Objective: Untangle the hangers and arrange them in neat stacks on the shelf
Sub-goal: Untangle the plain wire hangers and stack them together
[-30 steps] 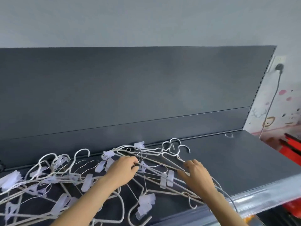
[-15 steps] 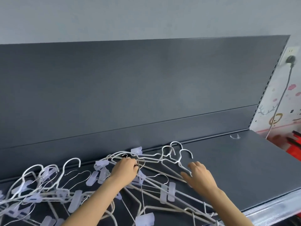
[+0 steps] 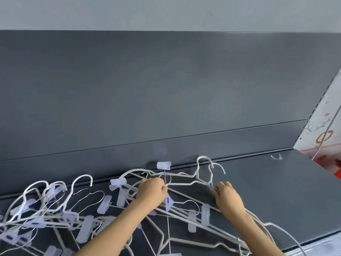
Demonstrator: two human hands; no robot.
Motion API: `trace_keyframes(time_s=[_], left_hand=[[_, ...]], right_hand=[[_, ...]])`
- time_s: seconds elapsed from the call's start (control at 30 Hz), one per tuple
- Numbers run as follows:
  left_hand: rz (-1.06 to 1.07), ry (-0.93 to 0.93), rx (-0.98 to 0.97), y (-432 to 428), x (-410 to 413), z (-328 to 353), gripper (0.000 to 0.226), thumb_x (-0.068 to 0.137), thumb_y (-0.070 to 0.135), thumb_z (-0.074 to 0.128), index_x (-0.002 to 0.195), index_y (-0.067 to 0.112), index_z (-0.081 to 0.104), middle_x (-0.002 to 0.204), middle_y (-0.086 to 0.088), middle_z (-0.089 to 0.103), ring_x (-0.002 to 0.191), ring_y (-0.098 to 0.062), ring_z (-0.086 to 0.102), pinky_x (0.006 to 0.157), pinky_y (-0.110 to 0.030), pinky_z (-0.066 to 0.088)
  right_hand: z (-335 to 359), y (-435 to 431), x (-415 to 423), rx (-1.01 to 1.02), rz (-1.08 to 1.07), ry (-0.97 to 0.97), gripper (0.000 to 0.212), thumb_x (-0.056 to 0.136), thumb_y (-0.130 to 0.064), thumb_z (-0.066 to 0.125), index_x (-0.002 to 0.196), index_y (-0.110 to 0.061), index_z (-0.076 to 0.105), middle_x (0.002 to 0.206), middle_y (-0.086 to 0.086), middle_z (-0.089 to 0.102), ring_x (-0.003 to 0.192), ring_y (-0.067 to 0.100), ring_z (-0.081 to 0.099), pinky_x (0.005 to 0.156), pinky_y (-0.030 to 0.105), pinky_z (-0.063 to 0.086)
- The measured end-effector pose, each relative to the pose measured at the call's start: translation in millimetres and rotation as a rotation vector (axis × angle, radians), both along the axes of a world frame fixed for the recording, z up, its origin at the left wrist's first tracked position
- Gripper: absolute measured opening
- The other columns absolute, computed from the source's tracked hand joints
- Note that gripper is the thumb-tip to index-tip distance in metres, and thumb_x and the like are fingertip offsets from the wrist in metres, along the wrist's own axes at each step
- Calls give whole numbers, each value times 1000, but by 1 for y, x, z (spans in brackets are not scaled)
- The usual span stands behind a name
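Observation:
A tangled heap of white wire hangers (image 3: 55,209) with translucent clips sprawls over the left and middle of the dark grey shelf (image 3: 287,196). My left hand (image 3: 151,191) is closed around hanger wires in the middle of the tangle, just below a raised clip (image 3: 163,165). My right hand (image 3: 227,199) grips the necks of hangers whose hooks (image 3: 204,161) point toward the back panel. Long hanger arms run from under both hands toward the shelf's front edge.
The shelf's tall dark back panel (image 3: 166,89) rises behind the heap. The right part of the shelf holds only a small white scrap (image 3: 276,157). A decorated wall with a hanging cable (image 3: 324,133) lies beyond the right end.
Both hands have shifted slightly toward the back of the shelf, drawing the gripped hangers up. The view has tilted and moved nearer.

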State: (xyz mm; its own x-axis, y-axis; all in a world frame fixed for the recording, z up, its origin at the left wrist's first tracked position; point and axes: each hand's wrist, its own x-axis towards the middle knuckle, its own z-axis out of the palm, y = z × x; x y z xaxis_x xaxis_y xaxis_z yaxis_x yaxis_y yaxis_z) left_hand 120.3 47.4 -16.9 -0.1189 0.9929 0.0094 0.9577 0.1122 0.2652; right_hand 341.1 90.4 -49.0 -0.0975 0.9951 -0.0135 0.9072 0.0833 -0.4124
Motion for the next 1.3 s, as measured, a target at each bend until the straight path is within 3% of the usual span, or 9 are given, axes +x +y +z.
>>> trace_keyframes(time_s=[0.13, 0.33, 0.63, 0.83, 0.9, 0.97, 1.0, 1.17, 1.3], left_hand=[[-30, -64, 167, -4, -9, 7, 35, 91, 22, 46, 56, 16, 49, 54, 5, 47, 62, -21, 51, 68, -27, 34], [32, -105, 471, -4, -23, 16, 15, 85, 19, 60, 71, 13, 64, 65, 4, 61, 63, -16, 52, 69, -29, 37], [57, -157, 464, 10, -29, 26, 19, 90, 17, 51, 98, 12, 67, 98, 0, 65, 97, -20, 54, 84, -30, 39], [-57, -164, 245, 48, -30, 54, 41, 91, 23, 51, 130, 14, 49, 134, -4, 51, 123, -23, 44, 101, -33, 34], [-97, -196, 63, 59, -31, 60, 35, 87, 27, 54, 122, 22, 56, 127, -3, 57, 119, -26, 49, 96, -35, 38], [-107, -268, -28, 62, -32, 62, 8, 81, 23, 56, 78, 27, 62, 87, -1, 63, 90, -29, 54, 72, -32, 39], [-101, -305, -25, 62, -33, 63, 12, 78, 20, 56, 66, 21, 56, 74, -2, 59, 79, -29, 51, 64, -31, 35], [-111, -335, 80, 51, -42, 70, 10, 79, 19, 53, 76, 16, 62, 82, -3, 63, 78, -29, 53, 70, -35, 42], [-37, -202, 178, 37, -57, 78, 22, 84, 21, 55, 103, 20, 66, 105, 1, 69, 104, -23, 55, 92, -34, 42]], right_hand=[[18, 3, 10, 126, -44, 50, 17, 91, -22, 46, 76, -15, 41, 84, 6, 57, 75, 31, 49, 59, 31, 34], [44, 5, 25, 187, -50, 158, 11, 88, -21, 54, 85, -13, 61, 68, 4, 58, 68, 30, 50, 59, 33, 41], [50, 5, 42, 351, -14, 313, 6, 82, -8, 64, 76, -7, 64, 58, 11, 54, 53, 25, 39, 56, 37, 44], [54, 1, 43, 380, 56, 347, 8, 79, -7, 67, 73, -11, 65, 60, 8, 59, 63, 25, 46, 55, 31, 37], [57, -1, 41, 375, 70, 339, 7, 79, -9, 67, 74, -12, 65, 63, 6, 60, 61, 26, 48, 56, 32, 38], [59, -1, 39, 347, 72, 333, 7, 80, -10, 67, 74, -14, 65, 69, 3, 57, 57, 22, 43, 55, 32, 39], [60, 0, 38, 322, 72, 336, 8, 80, -10, 66, 75, -15, 65, 65, 4, 56, 55, 20, 41, 55, 32, 39], [75, -1, 30, 158, 150, 371, 6, 83, -15, 64, 81, -10, 67, 68, 0, 52, 66, 23, 51, 63, 28, 37], [82, 3, 24, 154, 111, 419, 27, 84, -21, 62, 60, -34, 65, 55, -5, 55, 58, 19, 46, 59, 32, 36]])
